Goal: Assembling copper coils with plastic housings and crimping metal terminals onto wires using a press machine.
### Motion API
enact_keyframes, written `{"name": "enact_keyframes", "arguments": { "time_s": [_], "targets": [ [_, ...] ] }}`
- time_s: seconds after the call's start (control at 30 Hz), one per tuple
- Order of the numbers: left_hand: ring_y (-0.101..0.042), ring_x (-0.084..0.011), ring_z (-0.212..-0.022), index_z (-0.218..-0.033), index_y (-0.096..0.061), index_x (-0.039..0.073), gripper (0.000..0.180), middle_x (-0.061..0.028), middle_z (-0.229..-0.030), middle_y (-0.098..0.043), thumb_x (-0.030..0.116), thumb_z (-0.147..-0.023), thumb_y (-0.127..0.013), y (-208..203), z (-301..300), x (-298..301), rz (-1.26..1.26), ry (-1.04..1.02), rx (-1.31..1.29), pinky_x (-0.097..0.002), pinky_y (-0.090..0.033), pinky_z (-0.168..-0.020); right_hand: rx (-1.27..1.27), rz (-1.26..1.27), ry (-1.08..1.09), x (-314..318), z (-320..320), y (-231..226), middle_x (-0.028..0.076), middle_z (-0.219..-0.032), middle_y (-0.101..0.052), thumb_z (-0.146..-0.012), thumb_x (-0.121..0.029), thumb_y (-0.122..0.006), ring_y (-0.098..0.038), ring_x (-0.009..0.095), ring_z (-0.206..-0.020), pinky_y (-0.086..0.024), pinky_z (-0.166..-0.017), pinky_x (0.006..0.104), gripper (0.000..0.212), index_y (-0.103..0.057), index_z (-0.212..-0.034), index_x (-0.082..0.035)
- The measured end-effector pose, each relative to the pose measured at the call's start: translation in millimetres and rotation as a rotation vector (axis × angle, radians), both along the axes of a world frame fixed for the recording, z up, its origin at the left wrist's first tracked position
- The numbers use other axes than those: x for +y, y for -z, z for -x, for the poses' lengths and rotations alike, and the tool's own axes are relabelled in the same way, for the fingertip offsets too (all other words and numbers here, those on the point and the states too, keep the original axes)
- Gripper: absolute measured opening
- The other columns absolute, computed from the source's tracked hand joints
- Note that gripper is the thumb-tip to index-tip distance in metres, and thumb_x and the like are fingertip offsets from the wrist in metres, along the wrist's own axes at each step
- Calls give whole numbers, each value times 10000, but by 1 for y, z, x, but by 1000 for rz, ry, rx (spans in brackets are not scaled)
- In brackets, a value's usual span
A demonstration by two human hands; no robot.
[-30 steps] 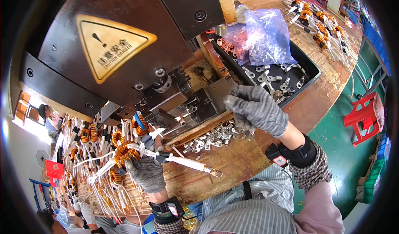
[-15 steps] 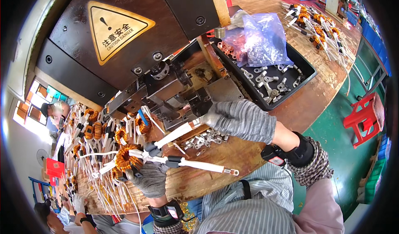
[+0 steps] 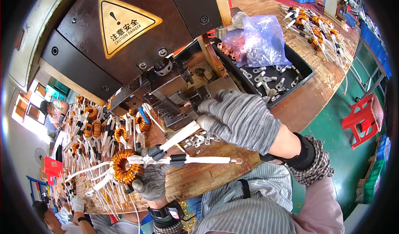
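Observation:
My left hand (image 3: 150, 183), in a grey knit glove, grips a ring-shaped coil (image 3: 126, 167) wound with copper wire, beside the pile on the bench. Two white-sleeved leads with black bands run from the coil to the right. The lower lead (image 3: 208, 160) ends in a bare metal terminal (image 3: 236, 161). The upper lead (image 3: 183, 135) slants up to the thumb of my right hand (image 3: 241, 119), gloved in striped grey, which appears to pinch its end; the exact contact is hidden. The right fingertips lie close to the die (image 3: 178, 99) of a dark press (image 3: 129, 30).
Loose ring terminals (image 3: 202, 139) lie below the die. Behind my right hand, a black tray (image 3: 305, 76) holds terminals and a clear plastic bag (image 3: 266, 38). More coils (image 3: 318, 38) rest at the far right. A red stool (image 3: 361, 121) stands on the green floor. People sit at the left.
The coil and its leads have shifted slightly down and left. My right hand has turned, its fingers now spread further up along the die. The press appears slightly shifted right in view.

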State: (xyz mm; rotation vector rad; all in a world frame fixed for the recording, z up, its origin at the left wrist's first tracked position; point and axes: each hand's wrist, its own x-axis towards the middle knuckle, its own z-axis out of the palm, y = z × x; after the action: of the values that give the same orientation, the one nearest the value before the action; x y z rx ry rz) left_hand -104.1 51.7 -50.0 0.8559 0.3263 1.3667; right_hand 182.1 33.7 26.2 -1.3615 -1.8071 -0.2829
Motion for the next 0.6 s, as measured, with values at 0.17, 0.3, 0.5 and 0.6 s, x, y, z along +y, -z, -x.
{"name": "enact_keyframes", "arguments": {
  "time_s": [0.17, 0.3, 0.5, 0.6],
  "targets": [
    [-456, -245, -1142, -1336, -309, 42, 908, -131, -1336, -389, 345, -633, -797, 1, 1, -4, 13, 11, -65, -478, -392, -965, -29, 481, -347, -34, 14, -11, 76, -598, -523, -879, -319, -506, -550, 259, -553, -435, -491, 363, 252, -577, -795, -93],
    [-387, -226, -1223, -1344, -307, 81, 798, -66, -1370, -380, 361, -725, -725, -3, -28, -6, -52, -157, -48, -473, -344, -1017, 78, 288, -509, -77, 63, 19, 93, -621, -530, -876, -292, -481, -545, 267, -537, -429, -467, 359, 242, -578, -847, -72],
    [-301, -327, -1275, -1312, -330, 51, 666, -130, -1311, -403, 303, -793, -664, -6, -29, 7, -71, -88, -255, -536, -294, -1039, 295, 602, -609, -64, 76, 56, 131, -775, -588, -879, -307, -462, -589, 283, -680, -467, -582, 354, 274, -567, -996, -82],
    [-334, -325, -1256, -1290, -345, 16, 646, -138, -1293, -422, 298, -797, -652, 8, 11, 15, -78, -125, -318, -584, -289, -1023, 668, 361, -631, -56, 48, 78, 86, -727, -585, -903, -323, -483, -563, 213, -573, -451, -516, 296, 265, -579, -972, -86]
  ]
}}
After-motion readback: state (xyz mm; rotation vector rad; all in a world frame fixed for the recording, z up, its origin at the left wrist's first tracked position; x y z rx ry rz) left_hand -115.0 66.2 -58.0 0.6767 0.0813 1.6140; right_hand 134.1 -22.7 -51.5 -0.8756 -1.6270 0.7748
